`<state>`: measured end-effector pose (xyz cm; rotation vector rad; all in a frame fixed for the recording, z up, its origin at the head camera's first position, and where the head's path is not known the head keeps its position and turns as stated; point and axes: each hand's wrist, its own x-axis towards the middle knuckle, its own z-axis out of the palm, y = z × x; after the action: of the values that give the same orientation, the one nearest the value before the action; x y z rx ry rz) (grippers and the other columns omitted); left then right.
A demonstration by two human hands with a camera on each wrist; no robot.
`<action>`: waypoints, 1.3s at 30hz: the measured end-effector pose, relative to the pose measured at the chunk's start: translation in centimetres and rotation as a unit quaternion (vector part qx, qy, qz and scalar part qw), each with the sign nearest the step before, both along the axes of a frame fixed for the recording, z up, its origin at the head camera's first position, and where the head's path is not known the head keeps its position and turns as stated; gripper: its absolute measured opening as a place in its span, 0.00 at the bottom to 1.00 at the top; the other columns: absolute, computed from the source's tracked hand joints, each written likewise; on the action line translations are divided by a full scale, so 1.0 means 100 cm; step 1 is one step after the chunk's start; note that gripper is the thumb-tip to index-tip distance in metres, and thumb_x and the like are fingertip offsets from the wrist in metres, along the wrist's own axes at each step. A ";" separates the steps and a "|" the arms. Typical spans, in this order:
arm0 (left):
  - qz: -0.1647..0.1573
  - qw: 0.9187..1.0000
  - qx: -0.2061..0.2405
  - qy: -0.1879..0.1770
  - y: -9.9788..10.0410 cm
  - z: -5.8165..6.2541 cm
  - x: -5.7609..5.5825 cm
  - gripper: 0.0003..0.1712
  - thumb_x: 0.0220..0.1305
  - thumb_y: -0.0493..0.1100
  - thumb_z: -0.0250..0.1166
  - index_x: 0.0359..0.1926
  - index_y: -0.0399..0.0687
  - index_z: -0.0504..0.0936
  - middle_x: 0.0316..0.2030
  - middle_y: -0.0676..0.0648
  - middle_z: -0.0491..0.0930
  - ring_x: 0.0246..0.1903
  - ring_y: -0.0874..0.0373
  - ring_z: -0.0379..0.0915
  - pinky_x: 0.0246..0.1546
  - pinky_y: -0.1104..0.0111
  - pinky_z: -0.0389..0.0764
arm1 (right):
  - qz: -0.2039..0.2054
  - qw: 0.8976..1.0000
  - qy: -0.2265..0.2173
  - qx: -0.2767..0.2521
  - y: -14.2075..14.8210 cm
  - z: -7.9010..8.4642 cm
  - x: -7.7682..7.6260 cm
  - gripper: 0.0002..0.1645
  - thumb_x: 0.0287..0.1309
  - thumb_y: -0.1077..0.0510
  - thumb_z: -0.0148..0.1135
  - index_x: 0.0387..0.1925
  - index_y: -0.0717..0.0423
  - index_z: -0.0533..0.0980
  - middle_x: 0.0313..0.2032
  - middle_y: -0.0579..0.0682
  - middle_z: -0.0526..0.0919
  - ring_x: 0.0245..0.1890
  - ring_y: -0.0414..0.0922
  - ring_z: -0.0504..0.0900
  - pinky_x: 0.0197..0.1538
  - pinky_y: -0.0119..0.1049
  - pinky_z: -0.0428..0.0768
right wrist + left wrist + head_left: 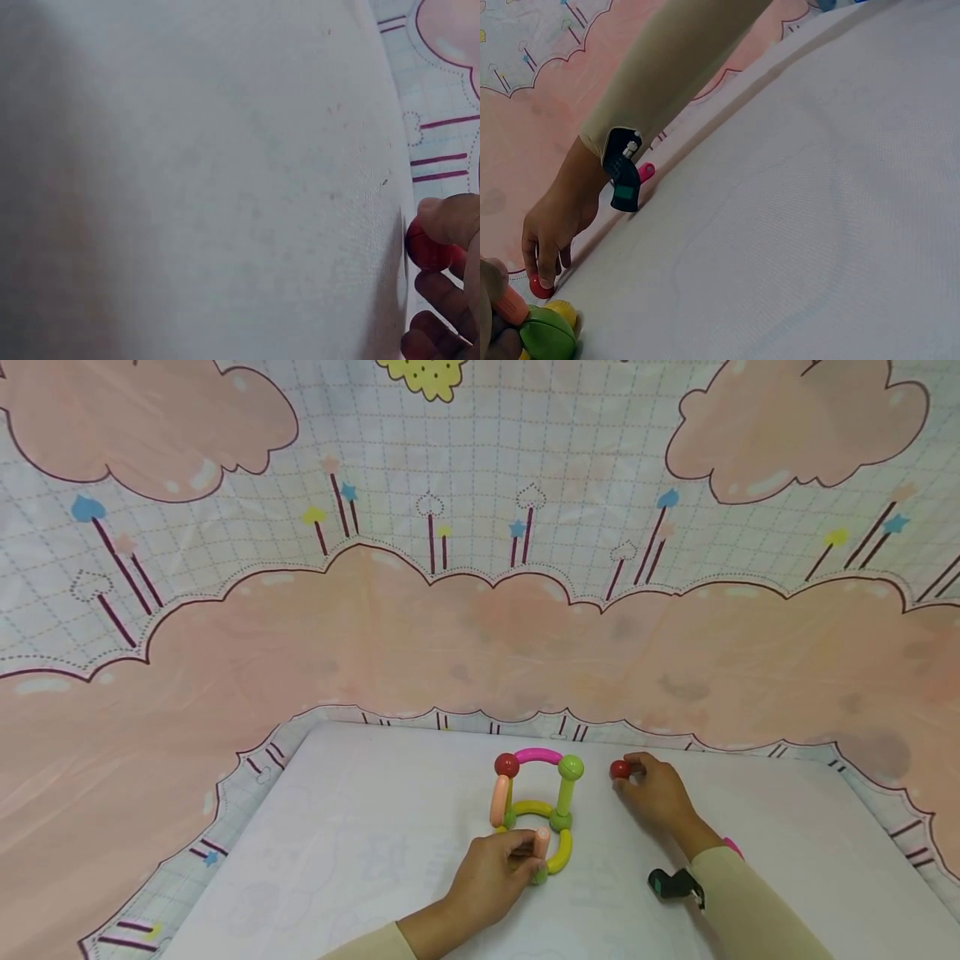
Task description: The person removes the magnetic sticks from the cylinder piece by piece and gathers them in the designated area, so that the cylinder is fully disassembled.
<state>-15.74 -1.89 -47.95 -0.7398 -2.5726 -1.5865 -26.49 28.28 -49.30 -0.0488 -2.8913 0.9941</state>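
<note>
My left hand point(491, 881) pinches an upright peach rod point(542, 842) at the near corner of a toy frame made of rods and balls. The frame has curved yellow rods point(560, 853) at its base, joined by green balls point(560, 820). On its far side, a pink curved rod point(537, 755) links a red ball point(507, 765) and a light green ball point(571, 767) on top of uprights. A second peach rod point(498, 802) slopes below that red ball. To the right of the frame, my right hand point(660, 793) holds a loose red ball point(429, 245) between thumb and fingers.
A black wrist camera point(672, 883) hangs at the right wrist. Beside the right sleeve, a pink piece point(732, 846) shows, partly hidden. The white tabletop point(360, 810) ends at a cloud-patterned cloth point(480, 643) behind it.
</note>
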 end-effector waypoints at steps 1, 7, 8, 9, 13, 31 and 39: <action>0.000 1.000 0.000 0.000 0.000 0.000 0.000 0.16 0.62 0.37 0.74 0.51 0.41 0.86 0.43 0.52 0.88 0.44 0.67 0.82 0.43 0.78 0.81 | -0.001 1.000 -0.003 0.000 0.000 0.001 0.001 0.31 0.64 0.54 0.68 0.64 0.64 0.72 0.56 0.64 0.80 0.59 0.63 0.74 0.63 0.63 0.70; 0.003 1.000 -0.005 0.003 0.000 0.000 0.000 0.16 0.62 0.37 0.74 0.51 0.41 0.86 0.43 0.53 0.88 0.44 0.67 0.82 0.43 0.77 0.81 | -0.008 1.000 0.009 -0.005 -0.001 0.008 0.008 0.31 0.65 0.54 0.67 0.64 0.65 0.72 0.59 0.67 0.77 0.65 0.67 0.69 0.67 0.65 0.66; 0.003 1.000 -0.006 0.003 0.000 -0.001 0.000 0.16 0.62 0.37 0.74 0.51 0.41 0.86 0.43 0.53 0.88 0.44 0.67 0.82 0.43 0.77 0.81 | -0.007 1.000 0.016 -0.007 -0.002 0.010 0.009 0.30 0.65 0.55 0.67 0.63 0.65 0.73 0.59 0.67 0.78 0.65 0.67 0.69 0.67 0.65 0.66; 0.004 1.000 -0.006 0.003 0.000 -0.001 0.000 0.16 0.62 0.37 0.74 0.51 0.42 0.86 0.43 0.53 0.88 0.44 0.67 0.82 0.43 0.77 0.82 | -0.007 1.000 0.022 -0.011 -0.003 0.012 0.012 0.29 0.65 0.55 0.67 0.63 0.65 0.74 0.59 0.67 0.78 0.64 0.67 0.69 0.66 0.65 0.67; 0.004 1.000 -0.004 -0.004 0.000 -0.002 0.001 0.16 0.62 0.38 0.74 0.51 0.42 0.87 0.43 0.53 0.88 0.44 0.67 0.82 0.43 0.77 0.82 | -0.001 0.999 0.043 -0.019 -0.009 0.022 0.022 0.27 0.66 0.55 0.67 0.62 0.63 0.75 0.58 0.64 0.79 0.62 0.66 0.72 0.61 0.64 0.73; 0.004 1.000 -0.012 0.003 0.000 -0.004 0.000 0.15 0.63 0.38 0.74 0.50 0.43 0.87 0.43 0.53 0.87 0.44 0.67 0.82 0.44 0.76 0.82 | 0.069 0.980 0.174 -0.064 -0.042 0.054 0.076 0.15 0.61 0.64 0.71 0.49 0.58 0.80 0.42 0.47 0.84 0.43 0.45 0.82 0.45 0.37 0.83; 0.006 1.000 -0.023 0.008 0.000 -0.003 -0.001 0.15 0.63 0.37 0.74 0.50 0.43 0.87 0.42 0.55 0.87 0.44 0.68 0.82 0.44 0.75 0.82 | 0.160 0.964 0.178 -0.114 -0.058 0.057 0.096 0.19 0.56 0.68 0.74 0.47 0.51 0.79 0.36 0.39 0.82 0.37 0.37 0.81 0.41 0.33 0.84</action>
<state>-15.84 -1.86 -48.28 -0.7346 -2.6048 -1.5172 -16.90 22.47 -43.62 0.5402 -2.4898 1.2344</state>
